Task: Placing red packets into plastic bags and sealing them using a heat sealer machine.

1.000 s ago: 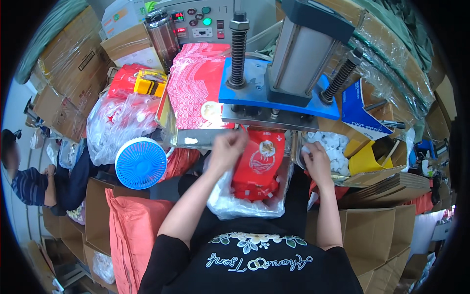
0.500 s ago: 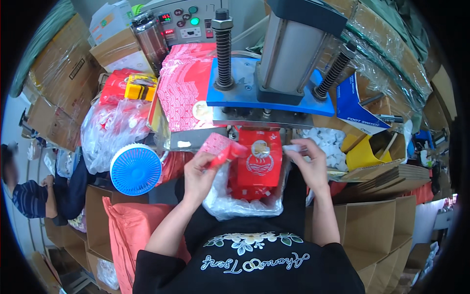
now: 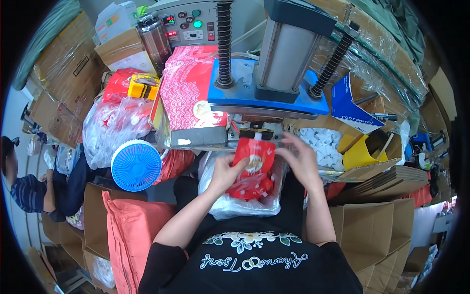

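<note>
My left hand (image 3: 229, 172) pinches the left edge of a red printed pouch (image 3: 262, 153) between thumb and fingers. A white spout (image 3: 258, 136) sticks up from the pouch's top, just before the metal clamp (image 3: 257, 126) under the press. My right hand (image 3: 301, 164) is at the pouch's right edge, fingers spread and slightly blurred; whether the thumb touches the pouch I cannot tell. Below lies a bin lined with clear plastic (image 3: 213, 196), with several red pouches (image 3: 247, 188) in it. The press's blue plate (image 3: 235, 71) stands above, with springs on its rods.
A box of white spouts (image 3: 320, 147) stands right of the press. Red and pink pouches (image 3: 188, 88) are stacked at its left. A blue fan (image 3: 136, 165) sits near a pink bag (image 3: 132, 230). Cardboard boxes (image 3: 367, 230) flank me. Another person (image 3: 32, 191) is at far left.
The press head has risen. The pouch hanging beneath it has left that place. My left hand has moved right to the clamp; my right hand no longer visibly holds a white spout.
</note>
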Available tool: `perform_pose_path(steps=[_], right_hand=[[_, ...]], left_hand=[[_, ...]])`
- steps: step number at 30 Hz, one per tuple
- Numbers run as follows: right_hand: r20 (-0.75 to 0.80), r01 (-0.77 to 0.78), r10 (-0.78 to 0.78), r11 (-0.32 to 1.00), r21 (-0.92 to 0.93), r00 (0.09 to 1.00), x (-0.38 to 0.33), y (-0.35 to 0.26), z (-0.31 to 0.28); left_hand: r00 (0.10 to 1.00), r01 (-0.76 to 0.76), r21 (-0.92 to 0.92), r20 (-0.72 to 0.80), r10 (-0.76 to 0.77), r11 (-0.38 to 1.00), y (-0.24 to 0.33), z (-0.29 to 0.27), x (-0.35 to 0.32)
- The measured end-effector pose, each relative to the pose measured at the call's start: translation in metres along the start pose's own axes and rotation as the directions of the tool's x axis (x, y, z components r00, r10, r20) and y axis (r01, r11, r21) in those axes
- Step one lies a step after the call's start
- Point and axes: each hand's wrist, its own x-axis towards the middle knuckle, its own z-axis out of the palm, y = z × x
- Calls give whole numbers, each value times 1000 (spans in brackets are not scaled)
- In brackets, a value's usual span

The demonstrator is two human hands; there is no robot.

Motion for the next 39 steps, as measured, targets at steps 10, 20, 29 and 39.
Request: perform_pose_path(steps=[10, 20, 29, 39], right_hand=[[-119, -135, 82, 818, -559, 990, 1, 79, -32], [-185, -171, 132, 961, -216, 974, -4, 91, -13], [28, -259, 290, 803, 536, 957, -8, 53, -26], [257, 76, -109, 988, 137, 960, -8, -38, 10]], left_hand=[[973, 212, -520, 36, -227, 827, 5, 17, 44], [843, -123, 876, -156, 514, 467, 4, -90, 49], [827, -298, 450, -318, 463, 842, 2, -82, -4], [956, -291, 191, 40, 289, 937, -17, -17, -41]])
